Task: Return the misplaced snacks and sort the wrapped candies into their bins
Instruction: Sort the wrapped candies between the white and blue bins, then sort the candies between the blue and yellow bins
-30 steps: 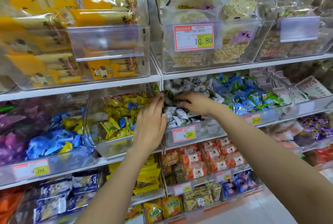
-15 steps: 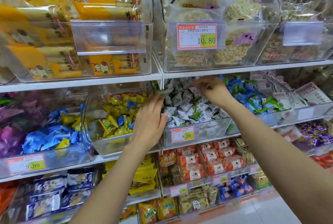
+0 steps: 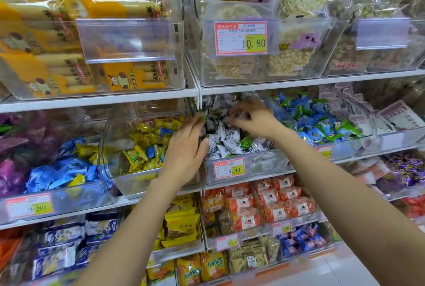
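Both your hands are in the clear plastic bin [image 3: 264, 163] of white-and-black wrapped candies [image 3: 230, 140] on the middle shelf, the one with the red-and-yellow 9.90 price tag [image 3: 229, 168] on its front. Your left hand [image 3: 186, 147] sits at the bin's left edge, fingers stretched out flat and pressed against the pile, not closed around anything. Your right hand [image 3: 255, 117] is farther back and higher, fingers curled down into the candies; looks like it's pinching at wrappers, but I can't tell if it actually has one.

A few green-wrapped candies [image 3: 247, 141] sit mixed into that pile, just in front of your right wrist. Just left of your left hand is the clear bin of yellow wrapped candies [image 3: 147, 145] with some blue ones mixed in. To the right of your right arm, the bin of blue and green wrapped candies [image 3: 317, 120]. The white shelf edge [image 3: 276, 83] above hangs right over the bin, with the clear bin of puffed rice cakes [image 3: 287, 55] on it.
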Tool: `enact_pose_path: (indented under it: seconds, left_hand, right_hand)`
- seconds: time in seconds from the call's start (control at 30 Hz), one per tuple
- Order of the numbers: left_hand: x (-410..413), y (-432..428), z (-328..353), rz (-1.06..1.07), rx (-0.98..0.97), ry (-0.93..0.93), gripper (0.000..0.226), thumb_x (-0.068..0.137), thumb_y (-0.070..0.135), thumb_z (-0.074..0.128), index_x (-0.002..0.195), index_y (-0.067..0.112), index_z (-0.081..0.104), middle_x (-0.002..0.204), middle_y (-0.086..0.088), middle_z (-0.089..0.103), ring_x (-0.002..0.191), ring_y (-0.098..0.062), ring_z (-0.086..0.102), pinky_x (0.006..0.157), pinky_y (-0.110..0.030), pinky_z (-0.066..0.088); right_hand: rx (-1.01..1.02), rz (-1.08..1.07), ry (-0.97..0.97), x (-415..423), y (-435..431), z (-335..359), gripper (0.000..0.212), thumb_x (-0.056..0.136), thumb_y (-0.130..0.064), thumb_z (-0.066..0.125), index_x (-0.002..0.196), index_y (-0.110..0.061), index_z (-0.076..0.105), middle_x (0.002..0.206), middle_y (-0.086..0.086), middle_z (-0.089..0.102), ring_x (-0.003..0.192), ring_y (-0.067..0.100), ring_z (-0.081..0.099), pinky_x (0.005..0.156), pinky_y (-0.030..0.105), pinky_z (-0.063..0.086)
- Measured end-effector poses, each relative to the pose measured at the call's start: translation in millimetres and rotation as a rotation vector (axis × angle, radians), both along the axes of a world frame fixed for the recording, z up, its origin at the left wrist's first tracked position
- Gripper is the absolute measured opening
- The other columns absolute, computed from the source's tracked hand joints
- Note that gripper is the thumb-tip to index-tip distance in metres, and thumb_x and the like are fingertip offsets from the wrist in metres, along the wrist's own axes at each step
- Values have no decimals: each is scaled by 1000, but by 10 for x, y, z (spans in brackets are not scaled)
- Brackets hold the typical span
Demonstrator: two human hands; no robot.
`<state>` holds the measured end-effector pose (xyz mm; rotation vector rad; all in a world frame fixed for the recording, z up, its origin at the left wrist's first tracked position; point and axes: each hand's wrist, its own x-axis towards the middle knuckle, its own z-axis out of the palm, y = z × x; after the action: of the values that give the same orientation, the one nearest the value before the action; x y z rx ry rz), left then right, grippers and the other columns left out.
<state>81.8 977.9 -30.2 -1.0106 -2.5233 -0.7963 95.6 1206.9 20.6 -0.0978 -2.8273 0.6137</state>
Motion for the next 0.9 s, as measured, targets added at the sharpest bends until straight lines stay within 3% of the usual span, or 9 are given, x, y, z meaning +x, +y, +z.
enact_pose_path:
  seconds: [0.07,0.13,0.2,0.33,0.53,0.63,0.77,0.83,0.9]
  left_hand:
    - [12,14,-14,7,1,2,51,102,36,36,148,16,31,159,3,19,145,-16,20,115,-35,22]
    - [19,33,-35,23,-6,9,52,102,34,38,150,17,27,160,3,16,145,-16,19,115,-34,21]
    - [13,38,-57,27,-11,27,54,102,35,38,151,17,23,160,3,14,146,-15,17,116,-33,20]
    - [3,21,-83,34,-44,81,59,100,41,32,151,14,23,161,1,15,146,-16,19,114,-32,21]
    - [63,19,-54,57,-72,68,57,102,39,35,152,15,22,161,1,15,146,-16,19,116,-37,24]
    - [185,-149,0,95,-61,87,52,102,38,33,149,16,31,156,-2,29,142,-19,29,113,-37,28]
    - [365,-616,25,233,59,178,41,96,31,37,126,15,59,132,-4,56,123,-23,49,100,-40,39]
    - [408,-858,8,307,73,175,39,93,29,37,118,15,64,125,-4,59,121,-25,51,98,-42,39]
    - [408,-1084,-16,382,21,156,42,93,32,34,119,14,63,129,-7,58,127,-29,47,102,-45,36]
  right_hand:
    - [-11,-47,31,-122,-89,66,45,85,-56,56,127,-40,52,143,3,39,137,28,28,111,51,25]
    - [51,15,-80,-248,-250,80,63,86,-64,49,143,-43,31,157,-3,19,145,25,15,116,51,16]
    - [175,90,-176,-324,-374,-13,70,85,-69,44,147,-42,23,160,-8,12,147,24,9,115,53,17]
    - [354,109,-171,-263,-287,-105,62,85,-68,44,142,-42,35,153,-4,31,141,29,24,109,51,30]
    - [199,179,-120,-37,-26,-86,59,86,-64,49,134,-30,53,143,-1,48,130,24,44,104,44,41]
    - [163,190,-7,37,-110,-51,62,83,-71,43,132,-34,52,141,-4,51,127,19,47,105,45,38]
    - [-83,294,293,315,-556,62,31,93,-36,56,118,-20,65,113,2,68,99,15,62,81,27,49]
    - [-144,418,311,438,-902,79,22,94,-28,57,110,-18,69,98,2,68,87,14,62,74,24,50]
    - [-132,511,222,414,-1228,55,20,94,-25,58,108,-18,70,98,-1,67,83,10,61,70,16,47]
